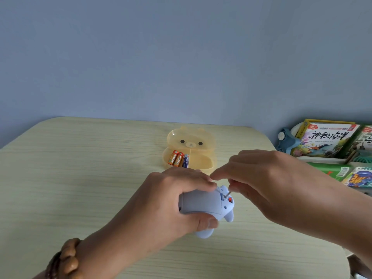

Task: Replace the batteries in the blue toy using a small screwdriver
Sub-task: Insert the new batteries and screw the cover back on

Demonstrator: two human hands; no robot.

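The blue toy (205, 204) lies underside up on the table, gripped by my left hand (167, 200) around its body. My right hand (261, 182) pinches a small screwdriver (228, 193), whose thin metal shaft points down into the toy's underside near a small orange spot. The screwdriver's handle is hidden in my fingers. Behind the hands stands an open yellow bear-shaped box (191, 150) holding three batteries (178, 159): two orange, one blue and white.
The light wood-grain table (80, 178) ends at a blue wall at the back. To the right, off the table, a rack holds children's books (330, 139) and a blue toy object (285, 141). A beaded bracelet (64, 258) circles my left wrist.
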